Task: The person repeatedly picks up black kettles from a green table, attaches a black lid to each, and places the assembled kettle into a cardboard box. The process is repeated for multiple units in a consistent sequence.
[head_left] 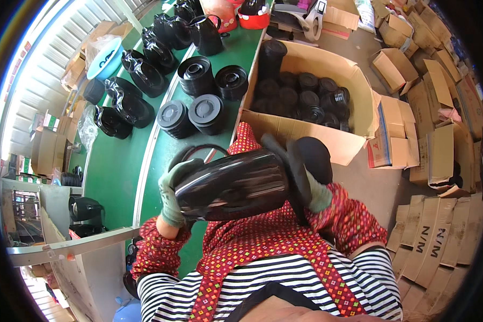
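Note:
Across my lap lies a glossy black jug (pixel 233 185), turned on its side and held between both hands. My left hand (pixel 172 192), in a pale green glove with dark fingers, wraps round its left end, next to a curved black handle (pixel 203 148). Against the opposite end presses my right hand (pixel 301 174), gloved the same way, its fingers partly hidden behind the jug. Beyond it on the green bench (pixel 112 174) stand stacks of black round lids (pixel 205 109) and black ring-shaped parts (pixel 195 74). Several more glossy black jugs (pixel 145 73) line the bench's left side.
An open cardboard box (pixel 300 135) of black cylindrical parts (pixel 308 99) sits right of the bench. Farther right are more cartons (pixel 394 70) and flattened cardboard (pixel 432 231). A light blue basin (pixel 104 60) is at the far left; a metal rail (pixel 72 246) runs lower left.

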Demonstrator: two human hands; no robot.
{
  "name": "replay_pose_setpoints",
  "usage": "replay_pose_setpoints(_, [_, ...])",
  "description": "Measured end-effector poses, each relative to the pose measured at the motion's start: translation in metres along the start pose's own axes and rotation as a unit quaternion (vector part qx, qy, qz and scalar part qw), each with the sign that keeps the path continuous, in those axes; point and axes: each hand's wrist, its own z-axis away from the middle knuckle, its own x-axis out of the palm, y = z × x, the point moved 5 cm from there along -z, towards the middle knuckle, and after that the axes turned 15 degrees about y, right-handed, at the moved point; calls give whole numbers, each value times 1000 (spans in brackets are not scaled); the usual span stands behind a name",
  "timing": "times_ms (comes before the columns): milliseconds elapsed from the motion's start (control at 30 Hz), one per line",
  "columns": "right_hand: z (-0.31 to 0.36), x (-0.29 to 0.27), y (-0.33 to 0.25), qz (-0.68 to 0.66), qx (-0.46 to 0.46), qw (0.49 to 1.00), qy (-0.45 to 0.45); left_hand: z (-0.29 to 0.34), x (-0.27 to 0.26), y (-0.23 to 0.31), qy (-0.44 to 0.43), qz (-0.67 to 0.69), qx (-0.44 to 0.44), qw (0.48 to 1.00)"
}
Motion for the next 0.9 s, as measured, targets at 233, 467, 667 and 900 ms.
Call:
replay_pose_setpoints(233, [-11,-2,-3,42,-144,988,-37,3,5,2,49,-94,13,994])
replay_pose_setpoints(467, [-15,-8,2,4,-27,999,-28,-1,3,-2,1,-85,21,996])
replay_pose_setpoints(667, [55,44,-60,422,-565,650,-284,83,75,-70,-146,622,-490,593])
replay_pose_setpoints(900, [47,45,-63,380,-636,641,-199,51,84,-57,-149,473,-286,820])
